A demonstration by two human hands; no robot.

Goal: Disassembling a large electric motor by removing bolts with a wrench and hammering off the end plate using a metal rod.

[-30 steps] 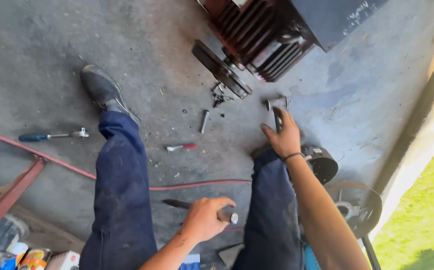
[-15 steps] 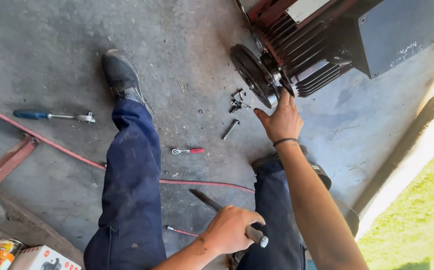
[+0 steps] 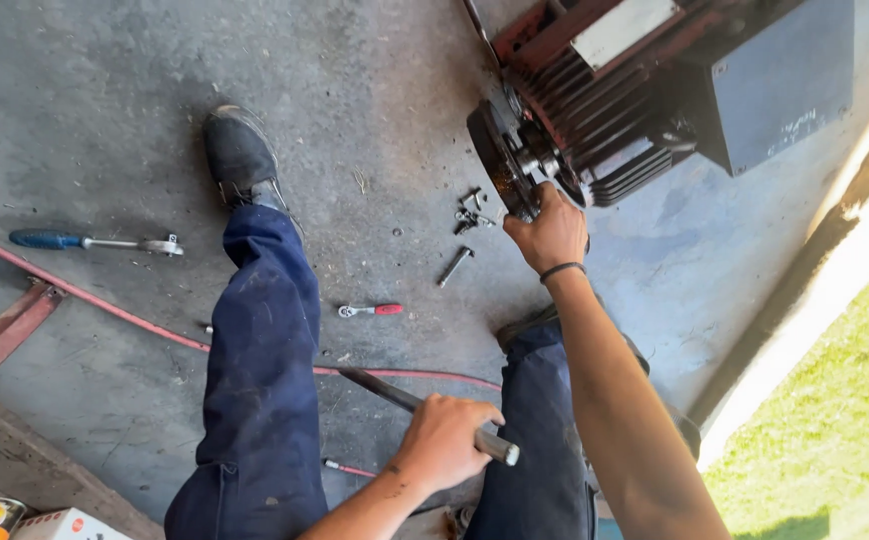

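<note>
I sit on a concrete floor with my legs spread, in dark blue trousers. My right hand (image 3: 552, 235) reaches forward and its fingers press against the black round end (image 3: 496, 158) of a red finned motor (image 3: 595, 110); what it holds is hidden. My left hand (image 3: 445, 440) is closed around a long dark metal bar (image 3: 385, 388) that lies between my legs. Loose bolts and small parts (image 3: 470, 212) lie just left of my right hand, with one longer bolt (image 3: 455, 266) below them.
A small red-handled wrench (image 3: 372, 310) lies between my legs. A blue-handled ratchet (image 3: 90, 242) is at the left. A red hose (image 3: 135, 320) crosses the floor. Cans and a box (image 3: 15, 520) are bottom left. Grass (image 3: 845, 420) lies beyond the floor's edge at right.
My right hand has moved up from the floor beside the loose parts to the motor's black end. The view has shifted toward the motor. My left hand keeps its hold on the bar.
</note>
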